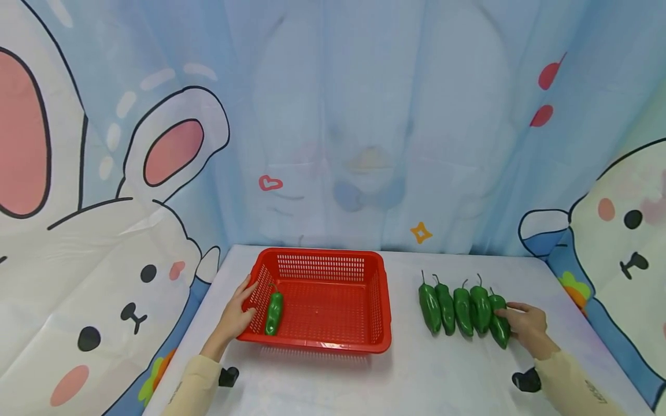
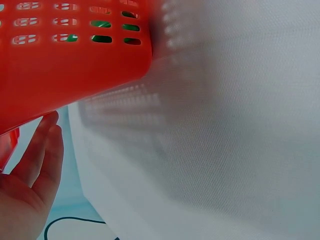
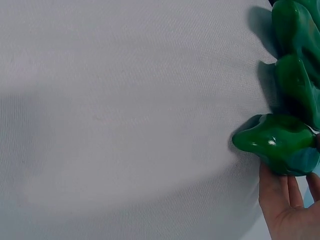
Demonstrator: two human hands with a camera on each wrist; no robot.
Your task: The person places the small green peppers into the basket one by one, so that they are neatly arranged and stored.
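My right hand (image 1: 526,325) pinches the rightmost green chili pepper (image 1: 499,325) of a row. In the right wrist view, its fingers (image 3: 272,192) lie along the pepper's side, with a bit of thumb at the frame's edge. My left hand (image 1: 235,316) touches the left rim of the red plastic basket (image 1: 384,312). From the left wrist, its fingers (image 2: 49,160) look nearly straight against the basket's outer side (image 2: 75,82). One green chili pepper (image 1: 274,312) lies inside the basket at its left end, stem toward the back.
Several more green chili peppers (image 1: 463,309) lie side by side left of the held one, stems pointing back. A white cloth covers the table (image 1: 416,375). Behind its back edge hangs a light blue curtain (image 1: 322,115) with cartoon animals.
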